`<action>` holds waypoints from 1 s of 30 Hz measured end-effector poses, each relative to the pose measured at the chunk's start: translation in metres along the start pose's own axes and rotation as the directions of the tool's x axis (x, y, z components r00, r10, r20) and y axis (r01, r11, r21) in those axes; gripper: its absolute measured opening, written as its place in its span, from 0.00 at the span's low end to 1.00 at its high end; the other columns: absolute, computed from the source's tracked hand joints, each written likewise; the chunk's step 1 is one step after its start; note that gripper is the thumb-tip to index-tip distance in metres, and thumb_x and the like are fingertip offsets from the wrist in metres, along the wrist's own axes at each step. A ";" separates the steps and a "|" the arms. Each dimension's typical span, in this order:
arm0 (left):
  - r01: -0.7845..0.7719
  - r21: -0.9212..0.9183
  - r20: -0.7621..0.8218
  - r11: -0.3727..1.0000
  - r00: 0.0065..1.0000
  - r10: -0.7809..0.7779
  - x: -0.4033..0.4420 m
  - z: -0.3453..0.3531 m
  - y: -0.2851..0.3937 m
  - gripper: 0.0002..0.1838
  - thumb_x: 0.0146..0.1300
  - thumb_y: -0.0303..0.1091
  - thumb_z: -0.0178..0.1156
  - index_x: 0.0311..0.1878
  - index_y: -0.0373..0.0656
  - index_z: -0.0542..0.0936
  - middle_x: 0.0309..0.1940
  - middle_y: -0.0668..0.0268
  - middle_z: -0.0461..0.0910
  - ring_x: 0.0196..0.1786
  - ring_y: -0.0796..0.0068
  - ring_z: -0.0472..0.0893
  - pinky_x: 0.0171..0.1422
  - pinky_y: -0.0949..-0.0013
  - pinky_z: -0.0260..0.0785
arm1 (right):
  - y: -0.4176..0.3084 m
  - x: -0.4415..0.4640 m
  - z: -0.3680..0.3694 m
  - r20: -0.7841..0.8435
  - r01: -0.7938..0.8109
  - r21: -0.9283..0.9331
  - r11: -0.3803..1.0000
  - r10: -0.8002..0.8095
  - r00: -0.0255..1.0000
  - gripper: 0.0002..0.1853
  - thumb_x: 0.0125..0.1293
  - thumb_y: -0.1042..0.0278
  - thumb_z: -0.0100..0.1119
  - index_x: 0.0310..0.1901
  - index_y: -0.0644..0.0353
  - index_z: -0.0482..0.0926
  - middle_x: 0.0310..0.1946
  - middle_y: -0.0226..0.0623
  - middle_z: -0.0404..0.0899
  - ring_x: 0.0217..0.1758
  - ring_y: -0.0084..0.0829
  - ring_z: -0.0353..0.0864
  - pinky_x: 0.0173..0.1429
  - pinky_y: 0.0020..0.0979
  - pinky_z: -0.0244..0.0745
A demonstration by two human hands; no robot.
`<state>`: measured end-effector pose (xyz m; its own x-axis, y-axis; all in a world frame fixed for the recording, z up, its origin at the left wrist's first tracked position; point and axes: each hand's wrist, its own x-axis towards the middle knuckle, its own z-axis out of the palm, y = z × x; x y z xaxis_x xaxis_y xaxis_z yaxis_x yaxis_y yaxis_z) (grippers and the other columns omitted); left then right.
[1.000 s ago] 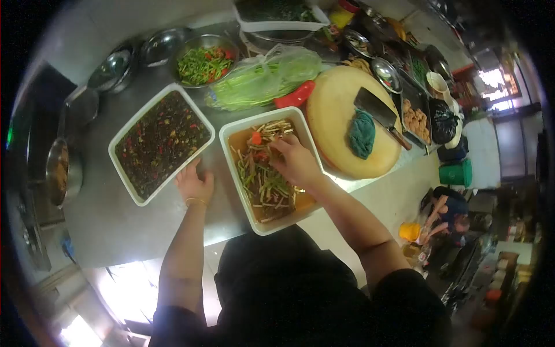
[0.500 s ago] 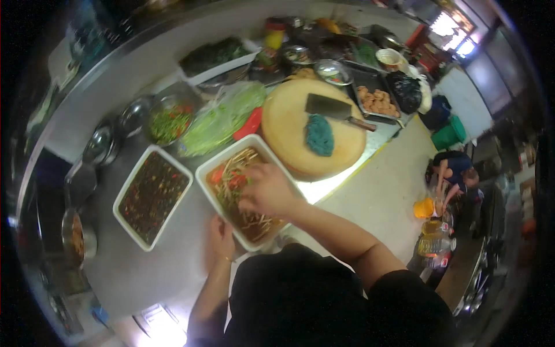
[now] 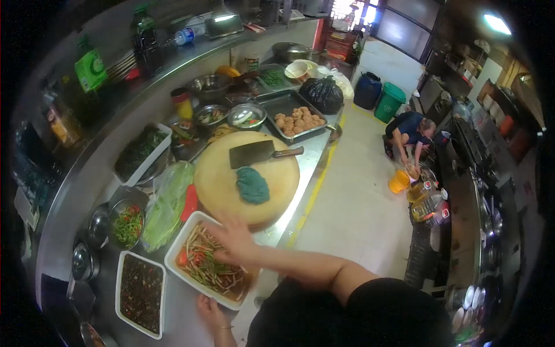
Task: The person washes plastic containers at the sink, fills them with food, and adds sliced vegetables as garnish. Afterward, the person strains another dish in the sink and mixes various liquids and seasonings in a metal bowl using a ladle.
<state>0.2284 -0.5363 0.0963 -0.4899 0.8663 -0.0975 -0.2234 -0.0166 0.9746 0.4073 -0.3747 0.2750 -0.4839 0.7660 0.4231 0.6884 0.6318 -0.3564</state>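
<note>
A white rectangular tub (image 3: 173, 260) holds pale shredded strips, red pieces and green bits in brownish liquid. My right hand (image 3: 236, 242) is just over this mix at the tub's far right side, slightly blurred, its fingers stretched apart with nothing visible in them. Close to the tub's near edge is my left hand (image 3: 211, 313); its fingers are partly hidden and smeared, so I cannot tell whether they grip the rim. A second white tub (image 3: 140, 295) with a dark, speckled mix stands to the left.
Beyond the tub is a round chopping board (image 3: 217, 185) bearing a cleaver (image 3: 251, 154) and a green cloth (image 3: 252, 185). Bagged leafy greens (image 3: 167, 205) and metal bowls (image 3: 128, 224) line the left. A tray (image 3: 300, 122) holds brown lumps. A person (image 3: 409, 134) crouches near oil bottles (image 3: 429, 205).
The camera view has turned and tilted upward, showing more of the room. My right hand has risen from within the shredded mix, its fingers now spread. My left hand remains beside the tub.
</note>
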 end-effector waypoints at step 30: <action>-0.177 -0.956 0.064 0.234 0.652 0.756 -0.031 0.361 0.289 0.31 0.64 0.54 0.57 0.54 0.32 0.75 0.31 0.58 0.78 0.31 0.70 0.75 0.38 0.66 0.67 | 0.291 0.157 0.028 0.139 0.347 -0.247 0.905 -0.322 0.937 0.25 0.57 0.63 0.62 0.59 0.40 0.73 0.63 0.32 0.68 0.72 0.40 0.58 0.73 0.62 0.42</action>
<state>0.4834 -0.3879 0.4533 -0.4339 0.5842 0.6858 -0.7710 -0.6346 0.0528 0.5167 -0.0670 0.2145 -0.7498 0.5308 0.3950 0.5880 0.8083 0.0299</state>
